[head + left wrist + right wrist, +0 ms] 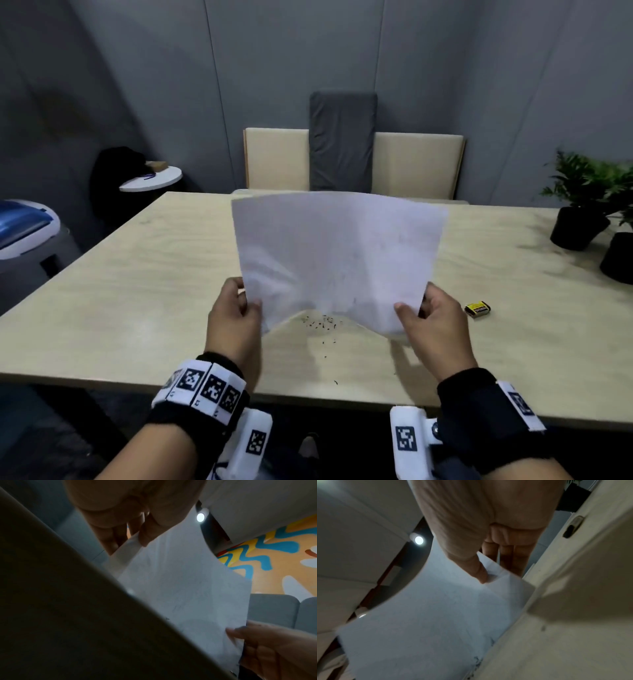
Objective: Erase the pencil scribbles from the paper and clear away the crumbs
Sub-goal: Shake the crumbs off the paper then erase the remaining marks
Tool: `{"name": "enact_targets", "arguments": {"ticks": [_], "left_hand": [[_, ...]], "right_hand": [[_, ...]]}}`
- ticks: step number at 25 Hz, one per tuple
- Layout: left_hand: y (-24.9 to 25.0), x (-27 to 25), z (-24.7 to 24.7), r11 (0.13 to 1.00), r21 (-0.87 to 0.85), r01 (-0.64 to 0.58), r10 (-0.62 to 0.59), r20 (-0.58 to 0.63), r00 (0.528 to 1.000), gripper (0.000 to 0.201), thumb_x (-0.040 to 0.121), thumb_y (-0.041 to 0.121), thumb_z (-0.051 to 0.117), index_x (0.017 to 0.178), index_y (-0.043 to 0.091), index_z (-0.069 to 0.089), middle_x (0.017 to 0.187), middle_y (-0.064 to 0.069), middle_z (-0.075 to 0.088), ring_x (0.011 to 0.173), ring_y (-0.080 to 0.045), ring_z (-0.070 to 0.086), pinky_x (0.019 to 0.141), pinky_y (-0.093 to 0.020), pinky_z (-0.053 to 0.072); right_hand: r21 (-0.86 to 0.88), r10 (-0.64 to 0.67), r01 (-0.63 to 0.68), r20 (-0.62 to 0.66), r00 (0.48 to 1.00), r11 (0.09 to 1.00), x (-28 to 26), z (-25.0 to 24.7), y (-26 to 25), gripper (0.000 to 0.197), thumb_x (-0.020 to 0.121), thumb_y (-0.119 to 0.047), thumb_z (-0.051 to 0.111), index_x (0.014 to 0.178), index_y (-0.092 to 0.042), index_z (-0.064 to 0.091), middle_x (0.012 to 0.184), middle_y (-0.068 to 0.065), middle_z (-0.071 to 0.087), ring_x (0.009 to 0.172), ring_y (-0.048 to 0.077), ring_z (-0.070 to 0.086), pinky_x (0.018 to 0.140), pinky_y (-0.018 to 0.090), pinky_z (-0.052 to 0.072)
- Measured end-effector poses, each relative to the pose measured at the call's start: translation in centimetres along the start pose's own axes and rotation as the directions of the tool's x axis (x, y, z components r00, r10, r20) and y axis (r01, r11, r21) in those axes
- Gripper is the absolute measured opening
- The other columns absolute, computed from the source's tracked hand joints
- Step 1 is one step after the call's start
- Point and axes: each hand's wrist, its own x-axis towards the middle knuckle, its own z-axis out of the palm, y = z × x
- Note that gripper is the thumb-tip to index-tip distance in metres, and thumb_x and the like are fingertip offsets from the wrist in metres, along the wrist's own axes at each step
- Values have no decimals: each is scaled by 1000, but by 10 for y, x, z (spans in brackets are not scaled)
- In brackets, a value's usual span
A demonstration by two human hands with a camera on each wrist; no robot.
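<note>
Left grip [234, 310] and right grip [433, 317] pinching paper's [337, 253] lower corners

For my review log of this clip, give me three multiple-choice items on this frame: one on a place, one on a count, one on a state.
1. Where do the dark eraser crumbs lie?
A. on the pale wooden table, under the lifted sheet's lower edge
B. beside the plant pots
C. on the chair

2. How many hands hold the white sheet of paper?
A. none
B. one
C. two

3. How is the sheet?
A. flat on the table
B. raised and tilted, bowed between the grips
C. crumpled into a ball

Key: 1 A, the crumbs sit on the tabletop just below the paper. 2 C, the left hand and the right hand each pinch a lower corner. 3 B, the sheet stands clear of the table and curves.
</note>
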Motion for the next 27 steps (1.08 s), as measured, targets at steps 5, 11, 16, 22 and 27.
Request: {"name": "enact_targets", "arguments": {"ticks": [5,11,16,22,27], "left_hand": [[-5,1,-4,991,119,-58,57,13,998,22,92,-2,54,90,20,53,77,1,70,76,-21,66,72,-31,52],[2,-4,0,964,252,-89,72,77,994,18,92,-1,53,93,17,54,77,4,69,67,2,59,56,-7,39],[7,3,0,958,286,-26,3,81,997,14,94,2,51,100,14,56,77,3,67,73,-16,62,55,-7,37],[36,17,-7,959,279,-56,50,30,998,33,95,6,54,123,20,46,80,-3,62,76,-22,58,62,-27,38],[20,-6,-5,909,411,-64,-10,175,984,43,93,6,55,131,22,45,73,-2,57,68,-15,56,59,-24,40]], "right_hand": [[-31,-63,62,-52,997,998,2,-6,2,25,85,-16,62,69,-6,45,55,9,43,53,18,37,51,28,32],[-134,-34,34,1,999,990,5,-5,10,16,86,-13,65,76,-4,56,60,10,58,60,30,48,58,33,41],[-223,14,-9,23,1000,975,16,-10,10,18,81,-15,67,74,-1,58,67,18,64,70,38,62,62,35,49],[-107,73,-84,-98,992,991,42,-43,-24,15,80,-16,76,74,-12,63,68,10,70,64,30,66,68,38,56],[-203,267,-253,40,963,946,22,-61,-7,15,78,-10,77,77,1,67,69,20,70,46,21,59,52,30,52]]}}
